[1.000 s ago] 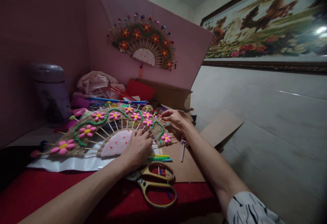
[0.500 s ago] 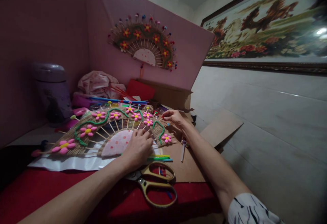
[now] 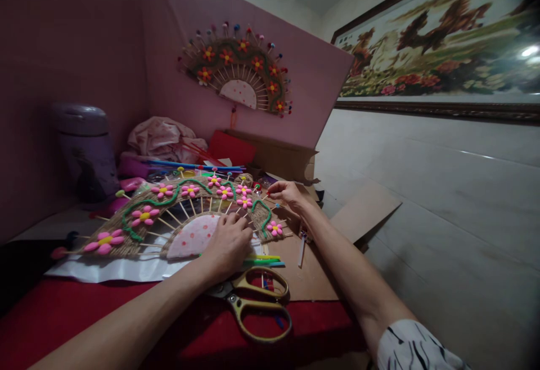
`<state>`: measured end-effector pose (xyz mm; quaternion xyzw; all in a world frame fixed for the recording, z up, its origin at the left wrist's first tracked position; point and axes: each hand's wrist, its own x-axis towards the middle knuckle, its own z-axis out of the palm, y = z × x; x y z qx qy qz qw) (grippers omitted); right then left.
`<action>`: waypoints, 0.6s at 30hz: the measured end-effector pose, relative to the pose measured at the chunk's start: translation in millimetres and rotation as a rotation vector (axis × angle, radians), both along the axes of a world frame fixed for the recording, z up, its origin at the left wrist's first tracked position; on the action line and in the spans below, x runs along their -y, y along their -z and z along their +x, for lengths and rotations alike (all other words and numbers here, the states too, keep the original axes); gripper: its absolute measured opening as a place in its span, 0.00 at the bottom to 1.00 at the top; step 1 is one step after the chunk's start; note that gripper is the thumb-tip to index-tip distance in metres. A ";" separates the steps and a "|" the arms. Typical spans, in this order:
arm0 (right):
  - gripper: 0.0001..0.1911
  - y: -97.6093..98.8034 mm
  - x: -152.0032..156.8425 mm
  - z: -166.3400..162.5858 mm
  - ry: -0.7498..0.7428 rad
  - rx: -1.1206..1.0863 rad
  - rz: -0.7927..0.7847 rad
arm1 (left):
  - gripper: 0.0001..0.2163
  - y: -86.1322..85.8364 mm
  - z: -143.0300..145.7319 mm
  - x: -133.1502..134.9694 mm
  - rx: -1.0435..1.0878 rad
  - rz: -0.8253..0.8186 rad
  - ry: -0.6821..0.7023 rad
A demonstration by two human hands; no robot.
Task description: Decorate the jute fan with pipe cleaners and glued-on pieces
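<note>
A craft fan (image 3: 139, 198) of twine and thin sticks, with pink clay flowers and a wavy green strip, lies across the table. My left hand (image 3: 230, 240) rests with bent fingers on the right side of its dotted white half-circle (image 3: 192, 238), holding the fan down. At the fan's upper right edge, my right hand (image 3: 287, 193) pinches a small red ball (image 3: 268, 193) at the tip of a stick. A blue ball (image 3: 277, 205) caps the neighbouring stick. Below my left wrist lie gold-handled scissors (image 3: 261, 305), beside yellow, green and blue strips (image 3: 265, 261).
A similar fan (image 3: 240, 72) hangs on the pink board behind. A purple flask (image 3: 86, 150) stands at left, near bundled pink cloth (image 3: 164, 136). Cardboard (image 3: 314, 280) lies under the fan's right side; another piece (image 3: 367, 207) leans by the tiled wall. A framed horse picture (image 3: 442, 44) hangs right.
</note>
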<state>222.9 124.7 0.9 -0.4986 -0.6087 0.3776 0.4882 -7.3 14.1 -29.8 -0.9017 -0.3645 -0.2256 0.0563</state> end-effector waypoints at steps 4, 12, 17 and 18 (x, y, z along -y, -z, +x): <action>0.10 0.5 -1.2 0.0 0.010 0.004 0.003 | 0.06 0.2 0.2 -0.3 -0.002 0.002 0.000; 0.10 -1.8 3.7 0.0 -0.016 0.019 -0.014 | 0.06 0.6 0.0 0.5 -0.001 0.006 0.005; 0.09 -0.4 3.9 1.5 0.000 0.046 -0.054 | 0.05 0.8 0.1 0.1 -0.003 0.015 0.004; 0.09 -0.1 3.7 1.9 0.013 0.052 -0.055 | 0.05 0.9 0.2 0.0 -0.006 0.017 0.004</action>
